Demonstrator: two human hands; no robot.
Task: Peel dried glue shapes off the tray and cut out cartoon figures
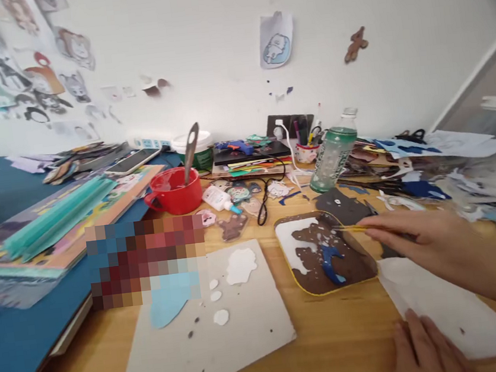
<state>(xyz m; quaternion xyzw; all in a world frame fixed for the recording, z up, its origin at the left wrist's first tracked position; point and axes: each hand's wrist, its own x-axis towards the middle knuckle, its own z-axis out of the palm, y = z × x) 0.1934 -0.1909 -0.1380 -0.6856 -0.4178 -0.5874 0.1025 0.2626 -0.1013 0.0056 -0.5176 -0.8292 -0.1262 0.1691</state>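
Note:
My right hand (407, 227) reaches in from the right, its fingers closed on a thin yellow stick-like tool (355, 227). The tool's far end lies over a shallow, yellow-rimmed tray (302, 287); its exact kind is too small to make out. White patches, small flecks and a dark blue cut piece (332, 265) lie on the brown inside of the tray. At the bottom right, my left hand (428, 350) rests with its fingers stretched out on a white sheet of paper (464, 316). Part of this hand is cut off by the frame edge.
Left of the tray is a grey board (247, 335) bearing a white cloud-like cutout (241, 265) and a light blue one (171, 299). Behind stand a red mug (179, 191), a glue bottle (219, 198) and a green bottle (331, 152). Paper scraps (476, 190) pile up right.

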